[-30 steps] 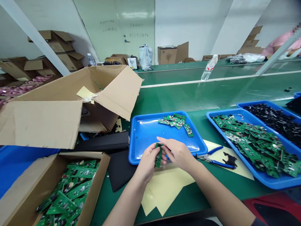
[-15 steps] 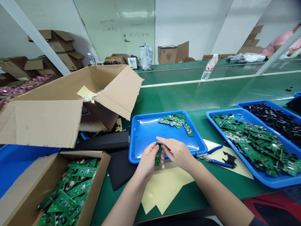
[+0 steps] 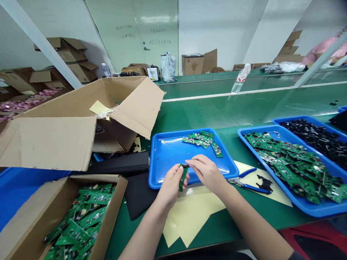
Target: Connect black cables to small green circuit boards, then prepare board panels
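A narrow green circuit board (image 3: 182,177) is gripped upright between the thumb and fingers of my left hand (image 3: 172,182), over the near rim of a blue tray (image 3: 168,153). My right hand (image 3: 207,173) is beside the board's top end, its thumb and forefinger pinched together there. Whatever those fingertips hold, if anything, is too small to make out. Several circuit boards (image 3: 202,139) lie in a loose group at the tray's far right. Yellow paper sheets (image 3: 189,216) are spread beneath my hands.
Blue-handled cutters (image 3: 248,184) and black plastic pieces (image 3: 264,184) lie at right. Beyond stands a tray heaped with boards (image 3: 295,162), then one of small black parts (image 3: 317,139). At left are a carton of boards (image 3: 84,213) and a large open box (image 3: 130,104). A bottle (image 3: 241,79) stands behind.
My right hand has drawn back slightly to the right from the board, so more of the board shows. My left hand keeps its hold in nearly the same place.
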A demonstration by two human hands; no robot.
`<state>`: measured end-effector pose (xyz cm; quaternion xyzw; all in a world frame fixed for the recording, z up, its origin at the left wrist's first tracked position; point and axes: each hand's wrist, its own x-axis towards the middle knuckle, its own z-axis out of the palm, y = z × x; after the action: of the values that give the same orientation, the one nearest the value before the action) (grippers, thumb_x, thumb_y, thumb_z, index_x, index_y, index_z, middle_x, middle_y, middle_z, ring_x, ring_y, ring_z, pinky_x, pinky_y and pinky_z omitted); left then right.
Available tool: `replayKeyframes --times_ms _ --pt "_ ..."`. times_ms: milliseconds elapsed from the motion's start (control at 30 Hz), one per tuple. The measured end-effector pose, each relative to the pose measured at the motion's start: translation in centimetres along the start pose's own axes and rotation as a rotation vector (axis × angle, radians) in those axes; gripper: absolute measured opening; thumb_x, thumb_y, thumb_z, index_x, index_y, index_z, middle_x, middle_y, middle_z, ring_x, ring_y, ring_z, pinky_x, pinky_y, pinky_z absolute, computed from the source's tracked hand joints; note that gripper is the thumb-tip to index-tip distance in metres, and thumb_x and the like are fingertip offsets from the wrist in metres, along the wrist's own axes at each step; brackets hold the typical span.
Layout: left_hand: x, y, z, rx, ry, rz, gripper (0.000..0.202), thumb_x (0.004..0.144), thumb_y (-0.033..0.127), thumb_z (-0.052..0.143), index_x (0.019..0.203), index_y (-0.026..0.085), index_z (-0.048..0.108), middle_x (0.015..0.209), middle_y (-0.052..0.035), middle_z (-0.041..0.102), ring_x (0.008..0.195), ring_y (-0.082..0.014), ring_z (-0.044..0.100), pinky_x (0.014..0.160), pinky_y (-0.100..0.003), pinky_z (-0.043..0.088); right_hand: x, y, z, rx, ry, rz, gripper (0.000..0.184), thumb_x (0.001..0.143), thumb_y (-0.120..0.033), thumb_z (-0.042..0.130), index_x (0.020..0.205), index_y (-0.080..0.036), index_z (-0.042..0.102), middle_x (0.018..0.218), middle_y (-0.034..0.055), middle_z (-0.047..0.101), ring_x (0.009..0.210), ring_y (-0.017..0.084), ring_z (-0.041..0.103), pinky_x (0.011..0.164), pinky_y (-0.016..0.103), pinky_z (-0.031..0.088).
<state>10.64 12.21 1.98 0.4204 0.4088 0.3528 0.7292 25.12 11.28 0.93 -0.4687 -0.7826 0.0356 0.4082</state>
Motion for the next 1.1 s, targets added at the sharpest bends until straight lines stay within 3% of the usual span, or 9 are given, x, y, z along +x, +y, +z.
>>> replayKeyframes --times_ms 300,400,500,633,733,833,1000,1100 --pt "-0.1 -0.1 0.3 0.139 -0.050 0.043 0.031 0.076 0.047 0.050 0.068 0.017 0.045 0.054 0.0050 0.047 0.041 -0.0044 0.037 0.040 -0.017 0.027 0.1 0.3 0.3 -0.076 0.053 -0.088 0.024 0.085 -0.010 0.040 0.087 -0.014 0.063 0.084 0.0105 0.059 0.080 0.018 0.055 0.070 0.032 0.051" --pt "-0.1 -0.2 0.3 0.163 -0.056 0.070 0.034 0.076 0.049 0.049 0.066 0.017 0.045 0.052 0.0050 0.046 0.040 -0.0047 0.037 0.039 -0.018 0.027 0.3 0.0 0.3 -0.121 0.117 -0.077 0.027 0.085 -0.011 0.039 0.101 -0.017 0.061 0.103 0.0131 0.056 0.099 0.022 0.053 0.085 0.041 0.046" --pt "-0.3 -0.1 0.2 0.174 -0.067 0.074 0.036 0.076 0.050 0.048 0.066 0.016 0.049 0.052 0.0040 0.047 0.040 -0.0050 0.038 0.039 -0.018 0.028 0.3 -0.3 -0.5 -0.133 0.238 -0.056 0.039 0.083 -0.012 0.043 0.121 -0.019 0.047 0.120 0.0141 0.048 0.113 0.025 0.045 0.094 0.048 0.039" --pt "-0.6 0.4 0.1 0.123 0.043 0.170 0.038 0.077 0.050 0.049 0.085 0.014 0.055 0.058 0.0025 0.050 0.042 -0.0058 0.040 0.039 -0.018 0.030 -0.1 -0.8 -1.5 -0.009 0.424 -0.105 0.039 0.078 -0.009 0.050 0.114 -0.022 0.051 0.097 0.0102 0.059 0.090 0.022 0.057 0.075 0.038 0.050" --pt "-1.0 0.9 0.1 0.127 0.136 0.308 0.040 0.078 0.050 0.047 0.092 0.014 0.058 0.065 -0.0007 0.055 0.049 -0.0082 0.045 0.046 -0.020 0.038 -0.1 -1.5 -1.5 0.107 0.268 -0.148 0.023 0.078 -0.010 0.051 0.098 -0.019 0.058 0.078 0.0069 0.062 0.069 0.017 0.058 0.060 0.030 0.050" --pt "-1.4 1.2 0.1 0.189 0.127 0.369 0.040 0.079 0.049 0.048 0.091 0.014 0.063 0.072 -0.0044 0.060 0.059 -0.0119 0.052 0.056 -0.024 0.043 0.2 -1.9 -1.1 0.177 0.151 -0.049 0.014 0.082 -0.017 0.047 0.087 -0.017 0.060 0.070 0.0055 0.061 0.064 0.016 0.057 0.058 0.029 0.048" --pt "-1.7 1.3 0.0 0.246 0.033 0.403 0.033 0.076 0.038 0.057 0.102 0.019 0.064 0.090 -0.0066 0.062 0.073 -0.0158 0.056 0.069 -0.027 0.045 0.4 -1.7 -1.0 0.413 0.189 0.174 0.015 0.082 -0.027 0.050 0.087 -0.017 0.059 0.076 0.0059 0.063 0.068 0.016 0.059 0.059 0.028 0.050" --pt "-1.7 1.2 0.0 0.282 -0.038 0.436 0.034 0.073 0.030 0.062 0.106 0.023 0.062 0.098 -0.0068 0.061 0.087 -0.0189 0.056 0.078 -0.029 0.043 0.4 -1.8 -1.3 0.502 0.221 0.218 0.013 0.080 -0.027 0.054 0.088 -0.018 0.060 0.080 0.0055 0.063 0.072 0.016 0.060 0.062 0.027 0.051"
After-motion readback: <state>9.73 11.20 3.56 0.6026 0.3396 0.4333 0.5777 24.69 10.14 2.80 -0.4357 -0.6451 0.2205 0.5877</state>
